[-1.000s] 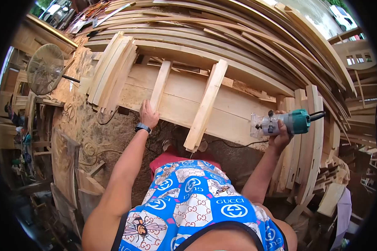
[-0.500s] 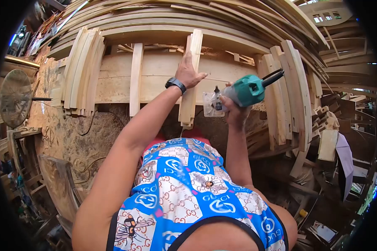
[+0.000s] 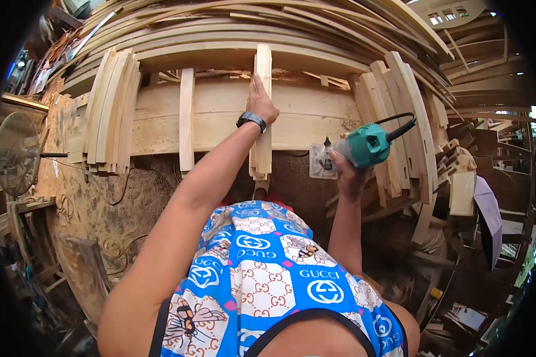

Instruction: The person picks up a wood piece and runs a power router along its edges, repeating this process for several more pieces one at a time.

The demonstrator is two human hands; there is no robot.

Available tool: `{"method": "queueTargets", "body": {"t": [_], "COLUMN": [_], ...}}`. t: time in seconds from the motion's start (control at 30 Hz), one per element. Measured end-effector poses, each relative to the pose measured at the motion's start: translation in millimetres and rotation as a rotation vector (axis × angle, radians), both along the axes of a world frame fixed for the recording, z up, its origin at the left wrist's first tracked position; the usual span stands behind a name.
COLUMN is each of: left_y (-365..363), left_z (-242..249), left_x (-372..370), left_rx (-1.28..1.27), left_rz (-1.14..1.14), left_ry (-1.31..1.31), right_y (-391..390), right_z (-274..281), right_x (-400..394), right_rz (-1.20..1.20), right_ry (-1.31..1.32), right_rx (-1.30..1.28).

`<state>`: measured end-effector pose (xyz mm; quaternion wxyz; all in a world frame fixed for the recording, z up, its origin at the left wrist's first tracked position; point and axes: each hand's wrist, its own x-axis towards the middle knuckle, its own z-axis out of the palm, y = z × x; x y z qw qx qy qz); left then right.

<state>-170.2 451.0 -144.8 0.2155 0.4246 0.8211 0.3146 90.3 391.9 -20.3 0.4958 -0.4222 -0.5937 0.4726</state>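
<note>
My left hand (image 3: 261,106), with a dark watch (image 3: 252,122) on its wrist, is closed around the narrow wooden strips (image 3: 262,140) that lie across the bench boards. In my right hand (image 3: 350,169) is a teal power router (image 3: 368,144) with a clear base plate (image 3: 322,162), held to the right of those strips and tilted sideways. A cable leaves the router's far end. One single strip (image 3: 186,119) lies across the boards to the left of my left hand.
Stacked strips stand at the left (image 3: 113,113) and right (image 3: 393,131) ends of the bench. Long thin planks (image 3: 220,30) lie beyond it. A round fan (image 3: 18,153) is at far left, and a pale folded sheet (image 3: 487,220) hangs at right.
My left hand has closed more around the strips, which sit more tightly together. The router and my right hand have moved right, away from the strips.
</note>
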Motion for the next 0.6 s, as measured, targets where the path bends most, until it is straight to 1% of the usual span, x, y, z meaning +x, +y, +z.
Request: {"method": "queueTargets", "body": {"t": [0.03,0.07,0.1,0.13,0.17,0.2,0.27,0.3,0.37,0.4,0.47,0.53,0.6], "left_y": [-1,0,4,11,15,16,25,27,23,22,20,22,23], "left_z": [0,1,-3,-8,-13,-13,-25,-32,-30,-29,-25,-27,-30], "left_x": [0,-3,-8,-15,-21,-27,-36,-39,-36,-37,-35,-35,-33], "left_rx": [0.043,0.088,0.075,0.124,0.173,0.248,0.255,0.233,0.242,0.255,0.268,0.280,0.264], "left_rz": [-0.010,-0.015,-0.017,-0.020,-0.024,-0.072,-0.130,-0.162,-0.161,-0.161,-0.145,-0.138,-0.122], "left_ry": [-0.020,-0.040,-0.050,-0.040,-0.032,-0.058,0.014,0.040,0.016,0.005,-0.015,0.009,0.006], "right_y": [0,-3,-9,-14,-20,-27,-37,-39,-44,-49,-57,-62,-65], "right_z": [-6,-11,-12,-14,-22,-27,-35,-42,-54,-55,-58,-61,-63], "right_x": [5,7,2,-4,-8,-14,-28,-33,-42,-47,-57,-63,-63], "right_rz": [0.009,0.003,0.029,0.056,0.104,0.099,0.137,0.137,0.212,0.219,0.205,0.211,0.213], "right_ry": [-0.069,-0.080,-0.042,-0.003,0.052,0.039,0.026,0.015,-0.007,-0.014,0.050,0.070,-0.047], "right_rx": [-0.026,-0.042,-0.032,-0.019,-0.092,-0.104,0.015,0.011,0.175,0.174,0.108,0.070,0.109]}}
